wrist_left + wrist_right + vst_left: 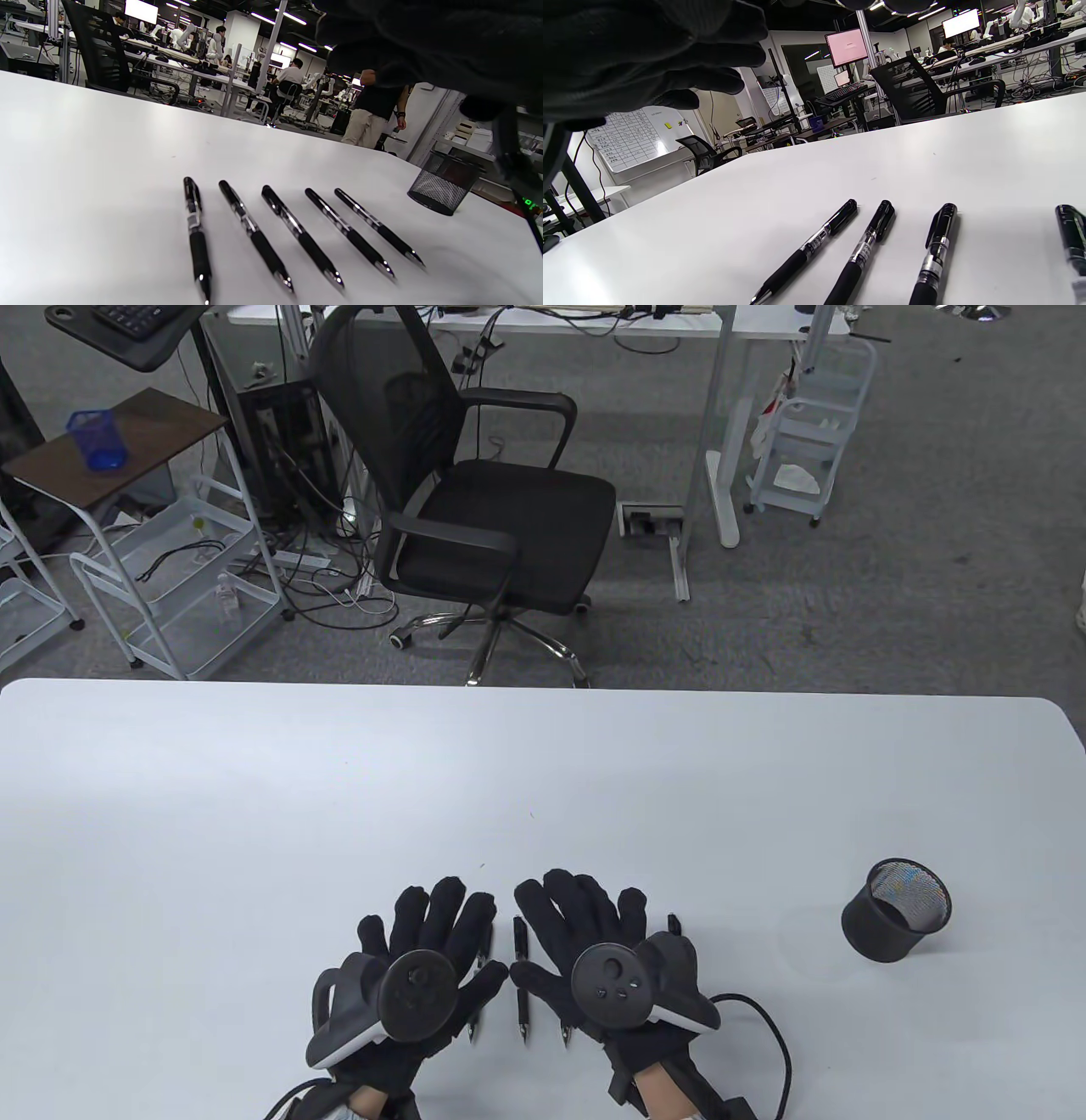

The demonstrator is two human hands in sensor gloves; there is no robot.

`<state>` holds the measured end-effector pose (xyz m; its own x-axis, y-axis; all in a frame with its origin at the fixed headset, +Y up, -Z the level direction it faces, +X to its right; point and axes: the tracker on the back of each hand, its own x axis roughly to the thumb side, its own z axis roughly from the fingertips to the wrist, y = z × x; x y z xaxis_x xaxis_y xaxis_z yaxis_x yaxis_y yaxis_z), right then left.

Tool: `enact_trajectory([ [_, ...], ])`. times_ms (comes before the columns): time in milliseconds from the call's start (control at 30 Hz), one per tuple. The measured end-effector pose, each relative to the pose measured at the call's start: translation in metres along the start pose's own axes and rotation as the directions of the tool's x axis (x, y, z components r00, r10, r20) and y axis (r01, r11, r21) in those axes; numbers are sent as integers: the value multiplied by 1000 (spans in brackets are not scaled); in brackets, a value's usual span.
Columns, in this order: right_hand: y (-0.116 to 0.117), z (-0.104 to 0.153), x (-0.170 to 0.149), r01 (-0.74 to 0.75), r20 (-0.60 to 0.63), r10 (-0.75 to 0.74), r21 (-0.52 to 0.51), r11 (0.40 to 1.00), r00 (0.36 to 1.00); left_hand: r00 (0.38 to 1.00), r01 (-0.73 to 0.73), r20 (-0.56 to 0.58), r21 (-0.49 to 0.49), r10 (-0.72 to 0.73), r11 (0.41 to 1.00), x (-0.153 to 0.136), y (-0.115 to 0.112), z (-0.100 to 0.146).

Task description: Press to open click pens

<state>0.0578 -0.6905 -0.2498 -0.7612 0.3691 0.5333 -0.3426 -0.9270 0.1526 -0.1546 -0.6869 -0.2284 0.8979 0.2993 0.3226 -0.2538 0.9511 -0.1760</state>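
Several black click pens lie side by side on the white table (254,814), tips toward me; the left wrist view shows the whole row (297,231). In the table view one pen (520,976) shows between my hands, the others are mostly hidden under them. My left hand (424,950) hovers flat over the row's left end with fingers spread, holding nothing. My right hand (585,933) hovers flat over the right part, fingers spread and empty. In the right wrist view several pens (865,248) lie below the hand's fingers (670,55).
A black mesh pen cup (898,909) stands upright on the table at the right, also in the left wrist view (441,182). A black office chair (475,492) stands beyond the table's far edge.
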Motion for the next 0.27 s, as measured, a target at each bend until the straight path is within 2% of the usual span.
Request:
enact_trajectory([
  [267, -1, 0, 1, -7, -7, 7, 0, 1000, 1000, 1000, 4, -2, -3, -4, 1000, 1, -1, 0],
])
